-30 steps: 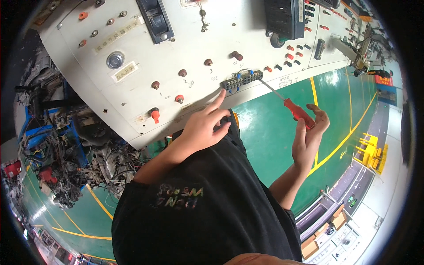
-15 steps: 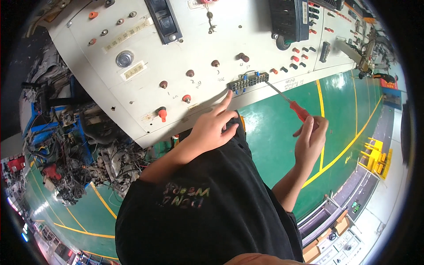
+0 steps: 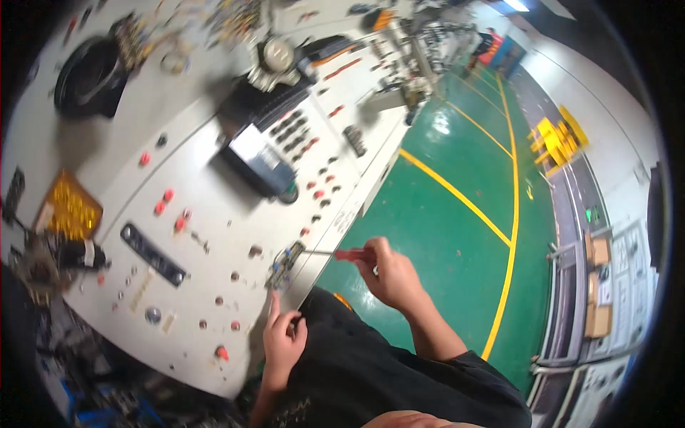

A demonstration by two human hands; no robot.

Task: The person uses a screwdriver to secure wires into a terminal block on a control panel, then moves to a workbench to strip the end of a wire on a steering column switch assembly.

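A dark terminal block [image 3: 286, 264] with blue-sleeved wire ends sits near the edge of a white panel [image 3: 203, 246]. My right hand [image 3: 394, 277] grips the red handle of a screwdriver [image 3: 351, 254], whose shaft reaches left to the far end of the block. At the block's near end is the tip of my left index finger, stretched out; whether it touches cannot be made out. The other fingers of my left hand [image 3: 283, 346] are loosely bent and hold nothing. Motion blurs the small screws and wires.
Around the block are red and black sockets, a dark box [image 3: 260, 162] and a black slotted strip [image 3: 152, 254]. A grey round part [image 3: 278, 55] stands farther back. Green floor with yellow lines lies to the right, with a yellow rack [image 3: 556, 139] beyond.
The view has swung toward the right, so more of the panel's far side shows. My right hand still holds the screwdriver at the block, and my left finger stays by its near end.
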